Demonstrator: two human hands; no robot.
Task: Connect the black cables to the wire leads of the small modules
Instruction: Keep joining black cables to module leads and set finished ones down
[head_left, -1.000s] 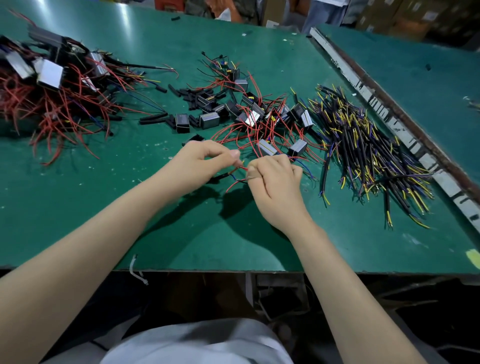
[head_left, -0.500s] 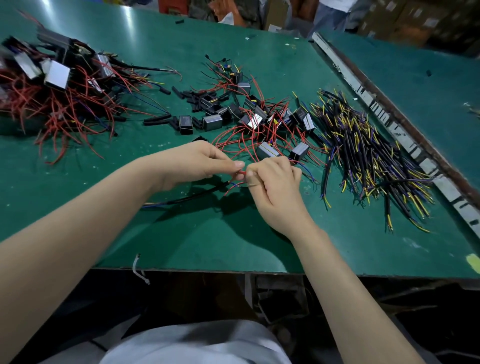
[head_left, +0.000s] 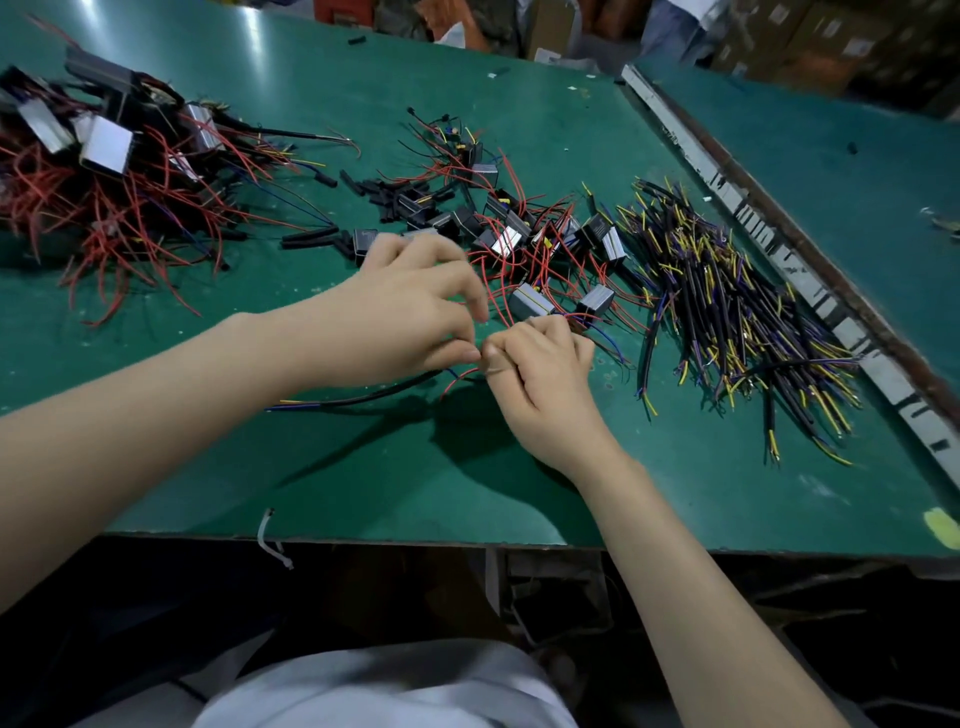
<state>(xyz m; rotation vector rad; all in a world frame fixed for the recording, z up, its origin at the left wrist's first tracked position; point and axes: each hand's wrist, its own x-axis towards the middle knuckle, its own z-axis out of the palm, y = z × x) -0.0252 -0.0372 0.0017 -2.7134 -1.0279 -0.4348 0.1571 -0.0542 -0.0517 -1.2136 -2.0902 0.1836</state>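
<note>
Green bench (head_left: 363, 467), one joint in hand near the middle.

Left hand (head_left: 400, 317): thumb and forefinger pinched at the joint, other fingers curled loosely above. You hold the near end of the cable (head_left: 363, 399) here, probably to steady it for joining.

Right hand (head_left: 540, 364): fingers curled tight, pinching a red lead (head_left: 457, 376) against the left fingertips. Both hands meet so the two ends sit touching; the join itself is hidden between your fingers.

Cable: black sheath, lying on the bench and trailing left from your left hand, blue and yellow cores showing at the far end.

Modules (head_left: 530, 304): small grey-black blocks with red leads, heaped just beyond your hands.

Cable stock (head_left: 737, 312): black lengths with yellow and blue tips, piled to the right, within reach.
</note>
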